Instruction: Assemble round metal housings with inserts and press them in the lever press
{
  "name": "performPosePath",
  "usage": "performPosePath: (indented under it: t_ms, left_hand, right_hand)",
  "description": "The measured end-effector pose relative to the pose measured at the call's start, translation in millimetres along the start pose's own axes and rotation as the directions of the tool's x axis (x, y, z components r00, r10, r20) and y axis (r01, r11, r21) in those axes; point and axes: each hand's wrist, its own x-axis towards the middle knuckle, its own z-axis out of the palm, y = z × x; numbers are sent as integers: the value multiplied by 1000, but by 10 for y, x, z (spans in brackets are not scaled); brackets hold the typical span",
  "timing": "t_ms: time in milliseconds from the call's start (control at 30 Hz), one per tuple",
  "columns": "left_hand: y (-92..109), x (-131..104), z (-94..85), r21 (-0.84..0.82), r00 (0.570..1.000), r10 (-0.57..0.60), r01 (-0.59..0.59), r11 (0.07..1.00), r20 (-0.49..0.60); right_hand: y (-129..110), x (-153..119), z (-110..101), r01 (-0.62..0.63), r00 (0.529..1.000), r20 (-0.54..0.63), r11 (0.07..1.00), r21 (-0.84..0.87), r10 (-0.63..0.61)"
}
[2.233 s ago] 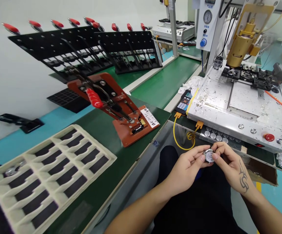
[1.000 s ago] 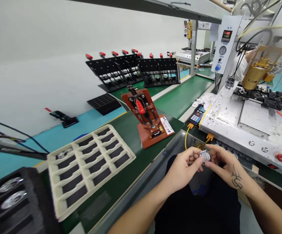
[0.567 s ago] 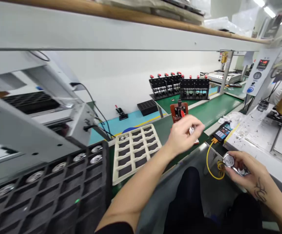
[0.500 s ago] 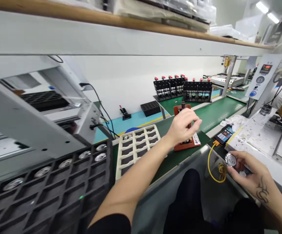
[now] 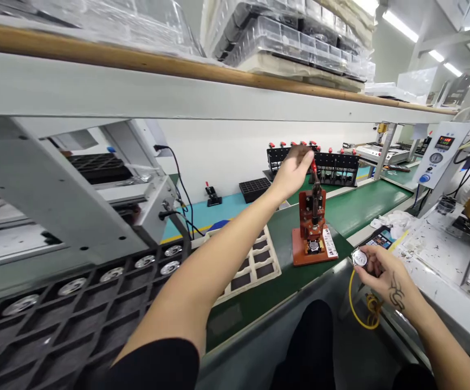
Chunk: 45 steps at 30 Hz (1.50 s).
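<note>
My left hand [image 5: 294, 172] is raised, its fingers closed around the top of the red lever handle [image 5: 314, 167] of a small hand press. The press [image 5: 311, 211] has a reddish-brown upright and base and stands on the green work surface. In its fixture, under the plunger, lies a round silver piece [image 5: 313, 246]. To the right, my right hand [image 5: 379, 271] pinches a round silver watch case [image 5: 359, 258] between thumb and fingers, its printed flat face towards me. Something else may be in the curled fingers; I cannot make it out.
A cream compartment tray [image 5: 273, 265] lies left of the press. Black trays [image 5: 96, 303] with several round silver parts fill the lower left. A shelf edge [image 5: 218, 97] spans overhead. At right stand a machine table [image 5: 433, 249] and a control box [image 5: 442, 154]. A yellow cable [image 5: 352, 306] hangs below.
My left hand has risen from in front of the press to its lever handle, which now stands up. My right hand, with the watch case, has moved left, nearer the press. The view has tilted upward.
</note>
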Motion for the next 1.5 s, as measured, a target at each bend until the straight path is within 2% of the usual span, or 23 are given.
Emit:
performPosePath:
  t_ms: [100, 133, 167, 233, 267, 300, 333, 400, 500, 600, 733, 800, 867, 967, 1000, 1033, 1100, 1167, 1267, 1333, 1400, 1467, 1500]
  left_hand:
    - [-305, -553, -217, 272, 981, -179, 192, 943, -71]
    - [-389, -790, -239, 311, 954, -299, 285, 907, -1]
    - [-468, -1024, -229, 349, 888, -433, 361, 865, 156]
    - [-612, -1428, -119, 365, 754, -531, 404, 839, 386]
    - [-681, -1579, -30, 371, 691, -550, 411, 833, 469]
    - [-748, -1690, 71, 383, 658, -564, 416, 825, 499]
    - [-814, -1764, 172, 397, 648, -570, 412, 820, 504]
    - [-937, -1824, 348, 424, 664, -567, 388, 818, 488]
    - [-1069, -1809, 495, 434, 691, -537, 343, 833, 484]
    - [-1106, -1799, 548, 438, 716, -508, 306, 845, 479]
    - [-1000, -1840, 511, 429, 740, -483, 288, 856, 468]
    - [-895, -1867, 383, 408, 732, -486, 305, 861, 478]
    - [-769, -1889, 154, 397, 726, -489, 317, 861, 483]
    - [-564, -1907, -328, 370, 778, -467, 323, 871, 421]
    - [-496, -1910, -499, 328, 796, -471, 360, 873, 381]
    - [-429, -1911, -663, 268, 794, -499, 426, 864, 347]
    - [-303, -1912, -949, 110, 733, -609, 608, 786, 302]
    - [-184, -1914, -1161, -54, 667, -695, 731, 680, 269]
    - [-5, -1937, -1366, -260, 643, -742, 761, 594, 188]
    - [127, -1982, -1480, -326, 641, -755, 749, 576, 139]
    - [272, -2058, -1608, -332, 657, -749, 728, 600, 89]
    - [430, -2144, -1753, -281, 702, -712, 687, 670, 20]
    - [511, -2181, -1826, -237, 729, -684, 661, 712, -23]
  right_hand:
    - [122, -20, 62, -25, 999, 29, 999, 24, 24]
    - [168, -8, 87, -35, 999, 34, 999, 40, 34]
    - [214, 24, 121, -40, 998, 44, 997, 62, 37]
    - [304, 150, 226, -30, 998, 55, 995, 98, 25]
    - [347, 237, 296, -15, 998, 68, 994, 104, 8]
    - [388, 332, 375, -3, 998, 70, 995, 97, -4]
    - [425, 426, 457, 5, 997, 78, 996, 88, -12]
    - [492, 581, 614, 9, 994, 106, 997, 73, -16]
    - [587, 686, 777, -8, 993, 121, 997, 80, -2]
    - [715, 709, 877, -45, 988, 154, 994, 99, 29]
    - [927, 809, 1038, -88, 979, 192, 990, 114, 65]
    - [1001, 894, 1135, -80, 973, 223, 990, 119, 52]
    - [1027, 983, 1220, -40, 964, 266, 992, 117, 8]
    - [1003, 1104, 1302, 36, 942, 330, 994, 103, -68]
    - [987, 1139, 1318, 52, 933, 349, 994, 97, -83]
    - [970, 1172, 1332, 62, 926, 368, 994, 91, -91]
    - [932, 1226, 1354, 70, 908, 407, 994, 81, -97]
    - [889, 1258, 1373, 81, 888, 448, 994, 73, -105]
    - [839, 1263, 1355, 102, 866, 487, 993, 53, -115]
    - [833, 1258, 1255, 105, 867, 488, 994, 17, -100]
    - [834, 1295, 1045, 82, 879, 473, 996, -31, -58]
    - [805, 1439, 751, 37, 903, 429, 996, -78, 0]
    - [765, 1565, 600, 10, 930, 365, 994, -112, 32]
